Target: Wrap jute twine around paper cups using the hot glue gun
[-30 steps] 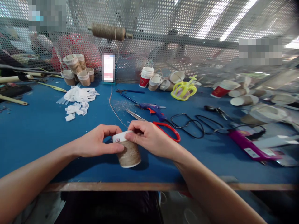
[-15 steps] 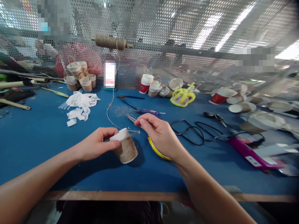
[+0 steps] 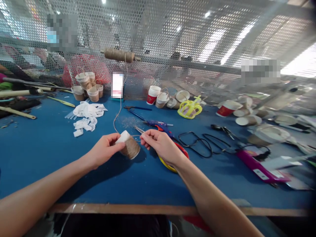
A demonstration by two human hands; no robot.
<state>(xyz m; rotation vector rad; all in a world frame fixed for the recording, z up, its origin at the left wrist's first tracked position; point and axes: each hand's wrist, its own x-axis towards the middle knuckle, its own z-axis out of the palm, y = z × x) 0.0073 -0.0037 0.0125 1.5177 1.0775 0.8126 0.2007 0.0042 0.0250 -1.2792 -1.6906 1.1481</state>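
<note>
My left hand [image 3: 105, 150] grips a paper cup [image 3: 129, 146] that is mostly wrapped in brown twine and lies tilted on the blue table [image 3: 44, 148], white end toward the hand. My right hand [image 3: 161, 146] is pinched on the twine strand [image 3: 118, 113] just right of the cup. That strand runs up to a twine spool [image 3: 119, 55] on a rod at the mesh screen. Scissors [image 3: 172, 154] with red and yellow handles lie under my right hand.
A blue glue gun [image 3: 160, 125] lies behind the scissors, with black cables [image 3: 197, 141] and a purple tool [image 3: 256, 166] to the right. Wrapped and plain cups [image 3: 86, 89] stand along the mesh, near white scraps [image 3: 86, 113], a yellow crown [image 3: 189, 108] and tipped cups [image 3: 244, 113]. Another person sits behind the mesh.
My right hand left the cup's rim and drew the twine out to the right. The cup tipped further over and shifted slightly away from me in my left hand.
</note>
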